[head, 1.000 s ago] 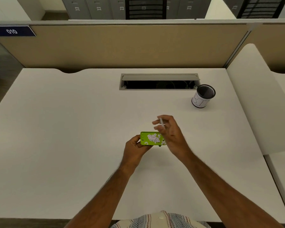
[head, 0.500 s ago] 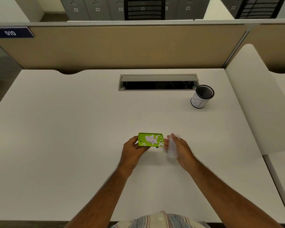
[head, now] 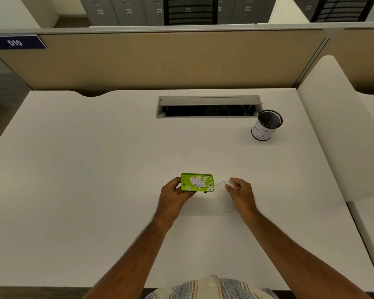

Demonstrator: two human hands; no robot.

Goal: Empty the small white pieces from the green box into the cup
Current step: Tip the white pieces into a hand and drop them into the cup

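Observation:
A small green box [head: 197, 182] holding a heap of small white pieces [head: 197, 182] sits level just above the desk near its middle front. My left hand [head: 175, 194] grips it by its left end. Its clear plastic lid [head: 223, 198] lies flat on the desk just right of the box. My right hand [head: 240, 192] hovers at the lid's right edge with fingers loosely curled and nothing gripped. The cup [head: 266, 128], black mesh inside with a white paper label, stands upright at the back right, well away from both hands.
A cable slot [head: 208, 107] with a raised grey flap opens in the white desk [head: 95, 169] just left of the cup. A tan partition [head: 160, 61] closes the back, and a white side panel [head: 341, 130] bounds the right.
My right hand lifted the clear lid off the box, carried it down to the right, laid it on the desk and let go. The left hand kept hold of the box.

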